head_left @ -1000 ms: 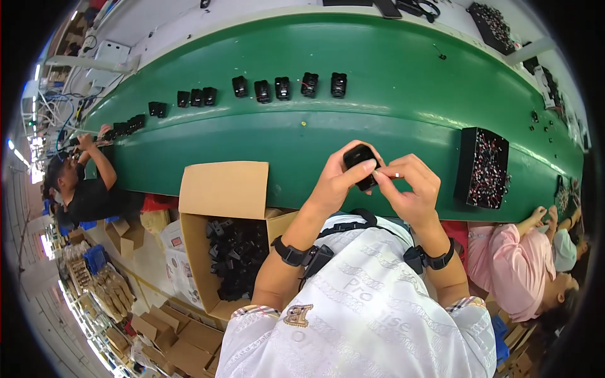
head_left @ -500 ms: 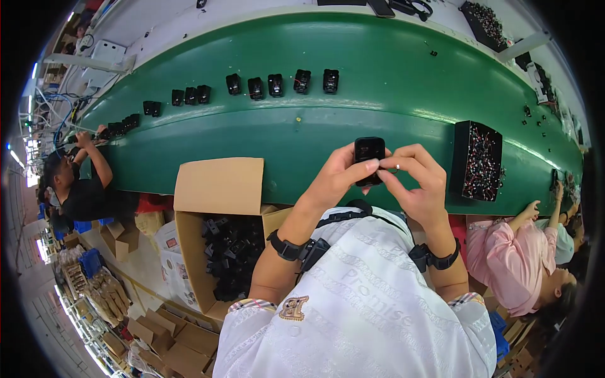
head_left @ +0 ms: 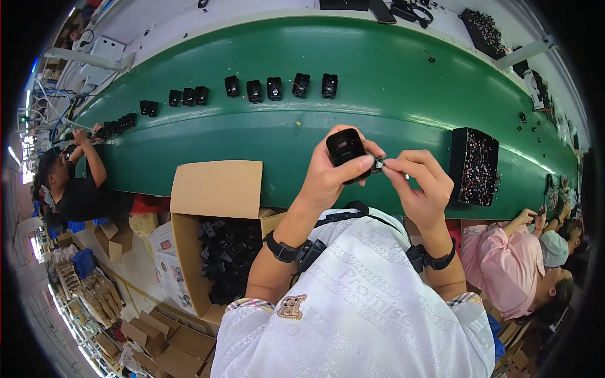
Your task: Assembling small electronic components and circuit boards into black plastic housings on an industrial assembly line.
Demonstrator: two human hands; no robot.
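My left hand [head_left: 320, 181] is closed round a black plastic housing [head_left: 345, 147], tilted, with its hollow side in view. At the housing's lower right edge sits a small part with a pale, shiny face [head_left: 378, 165]. My right hand [head_left: 423, 184] pinches this small part between thumb and forefinger, its other fingers curled. The fingertips of both hands almost meet there. Whether the small part is fixed to the housing I cannot make out. Both hands are above the near edge of the green bench [head_left: 283, 145].
Black housings [head_left: 274, 88] stand in a row along the bench. On the right is a black box [head_left: 459, 167] of small wired parts. An open cardboard box [head_left: 216, 179] of black pieces stands left of me. People [head_left: 69, 179] work at either side.
My left hand has tilted the housing and moved it slightly left. My right hand has shifted a little right, and the small part at the housing's edge now shows.
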